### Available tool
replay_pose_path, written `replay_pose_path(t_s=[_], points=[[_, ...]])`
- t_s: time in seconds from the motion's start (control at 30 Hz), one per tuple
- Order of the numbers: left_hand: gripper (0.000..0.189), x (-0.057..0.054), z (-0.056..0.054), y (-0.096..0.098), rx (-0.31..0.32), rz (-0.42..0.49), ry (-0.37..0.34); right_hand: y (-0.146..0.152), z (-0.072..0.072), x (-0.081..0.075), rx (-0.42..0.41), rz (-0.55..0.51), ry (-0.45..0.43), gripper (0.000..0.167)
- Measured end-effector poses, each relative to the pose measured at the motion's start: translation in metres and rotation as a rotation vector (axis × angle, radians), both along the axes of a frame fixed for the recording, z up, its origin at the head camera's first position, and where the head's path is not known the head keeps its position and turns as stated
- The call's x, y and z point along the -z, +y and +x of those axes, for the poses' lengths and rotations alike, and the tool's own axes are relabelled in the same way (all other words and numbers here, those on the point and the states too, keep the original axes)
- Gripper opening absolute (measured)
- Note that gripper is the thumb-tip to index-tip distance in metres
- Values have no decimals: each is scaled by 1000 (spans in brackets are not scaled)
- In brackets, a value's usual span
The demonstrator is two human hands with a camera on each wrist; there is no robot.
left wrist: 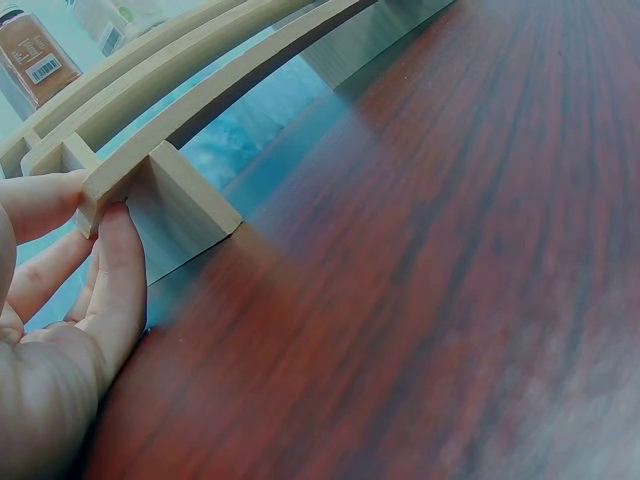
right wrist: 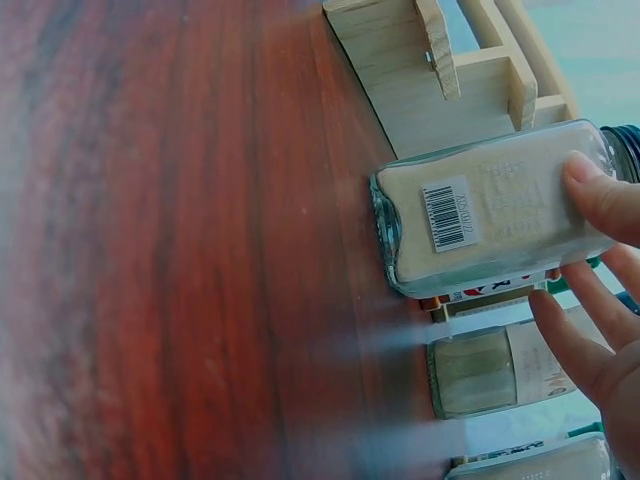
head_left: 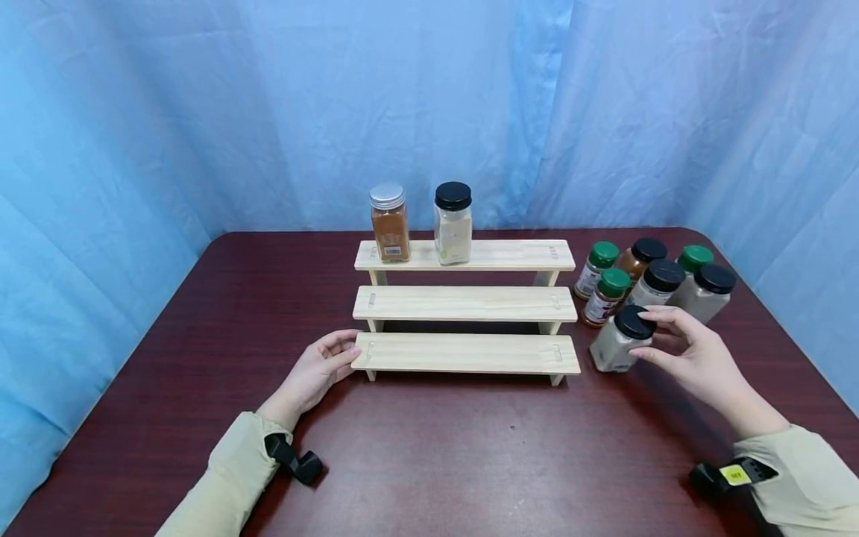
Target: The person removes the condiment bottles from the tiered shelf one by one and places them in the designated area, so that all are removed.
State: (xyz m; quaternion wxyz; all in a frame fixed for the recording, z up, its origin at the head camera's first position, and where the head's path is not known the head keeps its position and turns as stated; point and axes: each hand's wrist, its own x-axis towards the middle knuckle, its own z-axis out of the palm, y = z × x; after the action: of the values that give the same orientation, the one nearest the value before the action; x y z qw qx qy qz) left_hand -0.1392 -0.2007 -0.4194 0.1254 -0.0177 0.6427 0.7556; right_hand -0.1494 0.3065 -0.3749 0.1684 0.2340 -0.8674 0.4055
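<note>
My left hand [head_left: 321, 371] pinches the left end of the lowest board of a three-step wooden spice rack [head_left: 466, 352]. In the left wrist view, the thumb lies above the board's corner [left wrist: 120, 180] and fingers are beneath it. My right hand [head_left: 694, 358] grips a square glass spice jar [head_left: 612, 349] near its black lid. The right wrist view shows its pale powder, a barcode label [right wrist: 450, 213] and my thumb on its side. Whether the jar's base touches the table cannot be told. On the top step stand a silver-lidded jar of brown powder [head_left: 391, 230] and a black-lidded jar of pale powder [head_left: 453, 231].
Several more jars cluster right of the rack, among them a green-lidded jar [head_left: 604, 298], a black-lidded jar [head_left: 659, 282] and another black-lidded one [head_left: 706, 294]. A dark red wooden table [head_left: 429, 455] carries everything. Blue curtains [head_left: 335, 112] hang behind and at both sides.
</note>
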Motion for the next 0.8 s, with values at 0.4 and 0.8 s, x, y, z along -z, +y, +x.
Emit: replay_pose_path(t_s=[0.4, 0.8], points=[[31, -3, 0, 0, -2, -13, 14, 1, -1, -10, 51, 52, -27, 44], [33, -2, 1, 0, -5, -4, -1, 2, -3, -39, 55, -36, -86, 52]])
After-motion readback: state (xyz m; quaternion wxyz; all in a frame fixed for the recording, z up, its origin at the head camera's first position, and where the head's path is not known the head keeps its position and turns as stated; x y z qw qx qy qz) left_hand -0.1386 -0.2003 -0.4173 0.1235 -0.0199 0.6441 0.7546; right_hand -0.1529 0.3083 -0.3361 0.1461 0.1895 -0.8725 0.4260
